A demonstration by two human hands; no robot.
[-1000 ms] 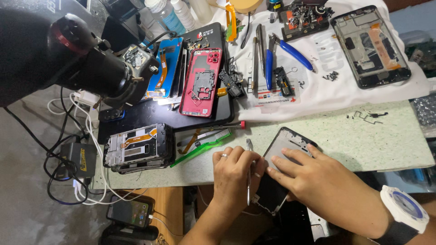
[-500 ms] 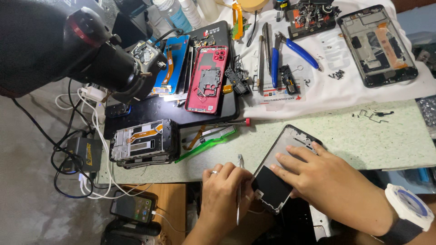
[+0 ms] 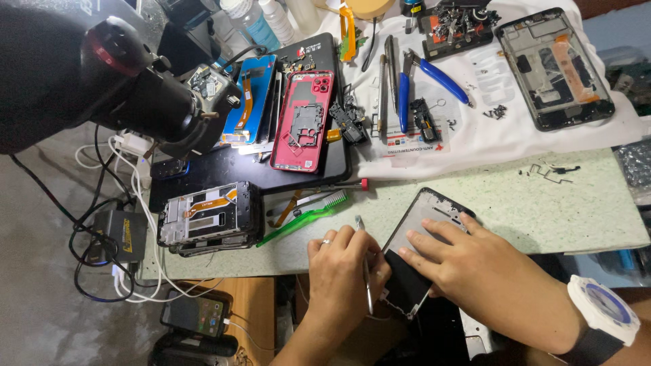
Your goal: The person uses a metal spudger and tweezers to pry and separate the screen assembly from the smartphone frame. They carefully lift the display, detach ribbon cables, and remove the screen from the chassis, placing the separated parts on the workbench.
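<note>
1. While the right hand (image 3: 485, 274) presses flat on the phone (image 3: 424, 247), fingers spread and open over its pale back, the left hand (image 3: 342, 268) is closed around a thin metal tool (image 3: 365, 271)
2. Phone sits at the near edge of the bench (image 3: 515, 203), tilted, its near end hanging past the edge; dark lower part shows between the two hands
3. Tool runs near-to-far along the phone's left side; its far tip sticks out above the left knuckles; whether the near tip touches the phone I cannot tell
4. Ring on a left finger; white watch (image 3: 603, 312) on the right wrist, near right corner
5. Just left of the left hand: green toothbrush (image 3: 302, 217), lying slantwise, with a red-capped screwdriver (image 3: 339, 186) just beyond it
6. Further left: stack of open phone frames (image 3: 210, 218), touching the bench's left edge
7. Far centre: red phone back (image 3: 305, 122) on a dark mat (image 3: 203, 173), blue phone part (image 3: 247, 102) beside it on the left
8. White cloth (image 3: 488, 135) far right, carrying blue-handled pliers (image 3: 424, 78) and a stripped phone frame (image 3: 553, 68)
9. Small loose metal bits (image 3: 553, 169) on the bench, right of the phone, well apart from it
10. Large black microscope (image 3: 102, 74) fills the far left; cables (image 3: 102, 224) trail below it; a lit phone (image 3: 196, 313) lies off the bench, near left
</note>
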